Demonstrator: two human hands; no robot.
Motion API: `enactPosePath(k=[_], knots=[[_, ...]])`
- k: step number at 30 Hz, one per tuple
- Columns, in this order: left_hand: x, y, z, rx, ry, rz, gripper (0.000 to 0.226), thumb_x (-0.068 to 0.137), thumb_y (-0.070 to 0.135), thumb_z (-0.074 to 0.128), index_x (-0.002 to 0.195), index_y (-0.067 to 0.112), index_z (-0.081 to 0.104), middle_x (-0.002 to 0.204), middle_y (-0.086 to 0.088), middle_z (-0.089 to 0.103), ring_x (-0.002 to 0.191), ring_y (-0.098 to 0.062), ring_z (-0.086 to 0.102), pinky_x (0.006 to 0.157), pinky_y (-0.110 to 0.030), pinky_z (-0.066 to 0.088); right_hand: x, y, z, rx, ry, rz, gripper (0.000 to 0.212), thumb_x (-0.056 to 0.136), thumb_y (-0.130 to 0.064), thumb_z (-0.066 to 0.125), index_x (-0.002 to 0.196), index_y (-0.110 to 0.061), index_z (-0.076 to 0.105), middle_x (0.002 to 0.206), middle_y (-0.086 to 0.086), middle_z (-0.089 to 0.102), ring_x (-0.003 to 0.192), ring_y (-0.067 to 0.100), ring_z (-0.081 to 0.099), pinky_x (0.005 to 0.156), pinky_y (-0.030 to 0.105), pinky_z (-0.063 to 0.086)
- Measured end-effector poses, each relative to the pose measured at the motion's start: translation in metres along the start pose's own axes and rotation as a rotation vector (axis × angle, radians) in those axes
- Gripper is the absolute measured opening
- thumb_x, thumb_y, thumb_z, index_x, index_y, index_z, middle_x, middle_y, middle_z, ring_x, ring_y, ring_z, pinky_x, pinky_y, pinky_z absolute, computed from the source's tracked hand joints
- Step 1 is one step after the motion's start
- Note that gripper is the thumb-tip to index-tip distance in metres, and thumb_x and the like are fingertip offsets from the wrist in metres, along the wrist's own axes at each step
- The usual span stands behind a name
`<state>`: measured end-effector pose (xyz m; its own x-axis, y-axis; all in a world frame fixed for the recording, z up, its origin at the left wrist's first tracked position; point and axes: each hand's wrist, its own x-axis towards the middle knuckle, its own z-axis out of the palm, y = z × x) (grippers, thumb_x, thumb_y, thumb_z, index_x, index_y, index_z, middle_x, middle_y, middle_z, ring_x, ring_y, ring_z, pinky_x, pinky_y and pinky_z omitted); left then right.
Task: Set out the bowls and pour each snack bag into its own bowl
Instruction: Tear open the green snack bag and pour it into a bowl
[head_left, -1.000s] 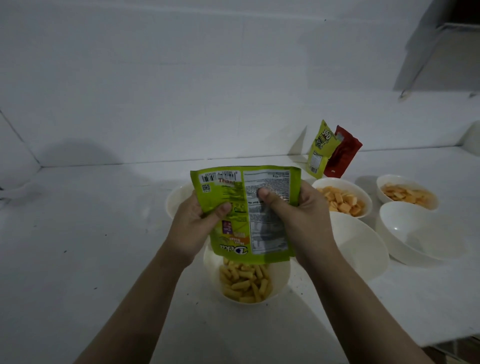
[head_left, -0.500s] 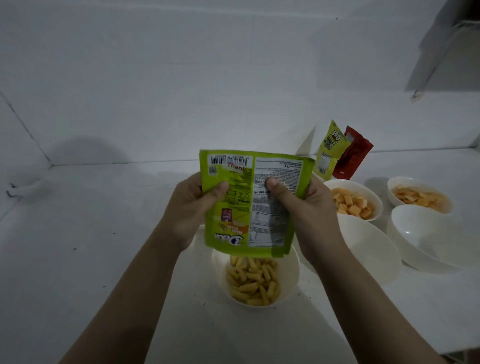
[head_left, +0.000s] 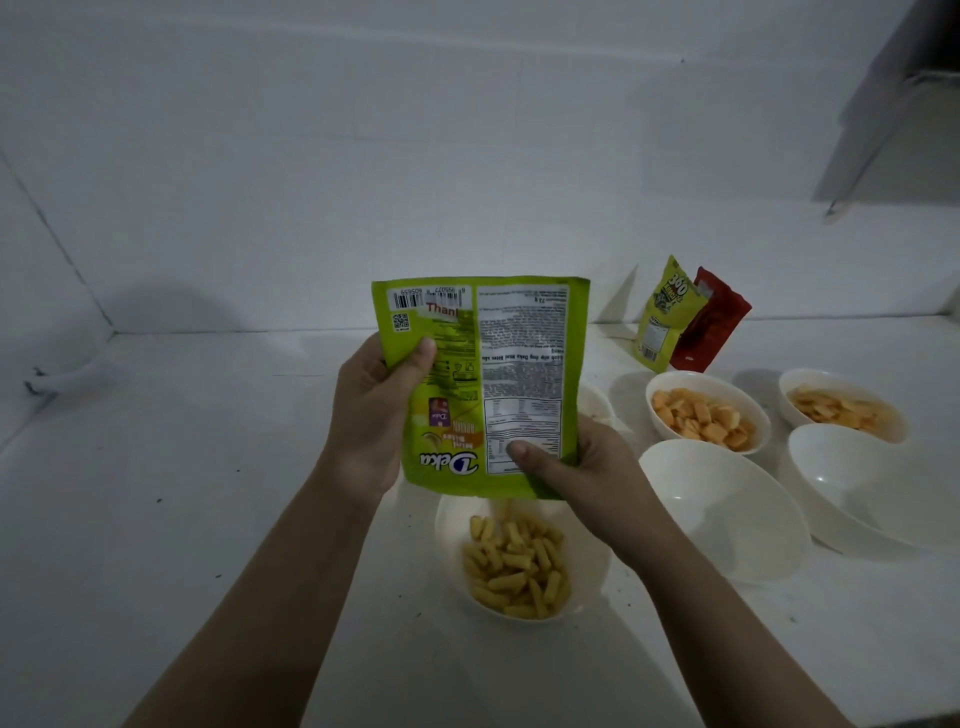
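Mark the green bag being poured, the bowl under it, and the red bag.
green bag (head_left: 483, 384), head view, middle of its printed back.
bowl (head_left: 592, 587), head view, bare right inner wall.
red bag (head_left: 714, 322), head view, middle of its visible face.

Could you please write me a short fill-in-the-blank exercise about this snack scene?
1. Both hands hold the green bag ____ down over a bowl.
2. The bowl of yellow sticks lies directly ____ the bag.
3. The red bag leans against the ____.
4. The left hand grips the bag higher than the ____ hand.

Missing words: upside; below; wall; right
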<state>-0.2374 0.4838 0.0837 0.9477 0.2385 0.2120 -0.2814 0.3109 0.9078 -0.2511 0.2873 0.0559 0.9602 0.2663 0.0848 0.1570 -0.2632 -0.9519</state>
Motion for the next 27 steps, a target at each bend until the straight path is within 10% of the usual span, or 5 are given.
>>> enactPosePath(k=[7, 11, 16, 27], knots=[[-0.003, 0.002, -0.013, -0.201, 0.16, -0.161, 0.013, 0.094, 0.015, 0.059, 0.101, 0.014, 0.069, 0.104, -0.009, 0.074, 0.093, -0.026, 0.071, 0.08, -0.048, 0.059, -0.006, -0.009, 0.021, 0.39, 0.305, 0.054, 0.018, 0.086, -0.021, 0.074, 0.095, -0.006, 0.069, 0.091, 0.013, 0.076, 0.086, 0.028, 0.074, 0.082, 0.041, 0.06], [-0.004, 0.004, -0.02, -0.333, 0.187, -0.235, 0.031, 0.094, 0.018, 0.059, 0.124, 0.013, 0.063, 0.124, -0.017, 0.066, 0.11, -0.032, 0.066, 0.091, -0.055, 0.053, -0.015, -0.013, 0.043, 0.479, 0.156, 0.106, 0.03, 0.086, -0.019, 0.071, 0.115, -0.011, 0.065, 0.107, 0.019, 0.073, 0.098, 0.026, 0.073, 0.085, 0.038, 0.06], [-0.009, -0.001, -0.018, -0.372, 0.071, -0.252, 0.04, 0.094, 0.022, 0.057, 0.133, 0.017, 0.057, 0.125, -0.011, 0.067, 0.116, -0.032, 0.064, 0.092, -0.055, 0.052, -0.024, -0.017, 0.048, 0.383, 0.398, 0.038, 0.014, 0.09, -0.002, 0.065, 0.098, -0.012, 0.071, 0.078, 0.016, 0.075, 0.069, 0.022, 0.071, 0.065, 0.028, 0.059], [-0.022, -0.031, 0.035, -0.524, 0.061, -0.363, 0.006, 0.097, 0.02, 0.051, 0.092, 0.022, 0.053, 0.08, 0.004, 0.058, 0.063, -0.011, 0.047, 0.061, -0.024, 0.04, -0.058, -0.02, -0.006, 0.436, 0.715, -0.118, 0.015, 0.091, 0.0, 0.062, 0.1, -0.008, 0.072, 0.083, 0.01, 0.076, 0.074, 0.027, 0.071, 0.067, 0.034, 0.06]])
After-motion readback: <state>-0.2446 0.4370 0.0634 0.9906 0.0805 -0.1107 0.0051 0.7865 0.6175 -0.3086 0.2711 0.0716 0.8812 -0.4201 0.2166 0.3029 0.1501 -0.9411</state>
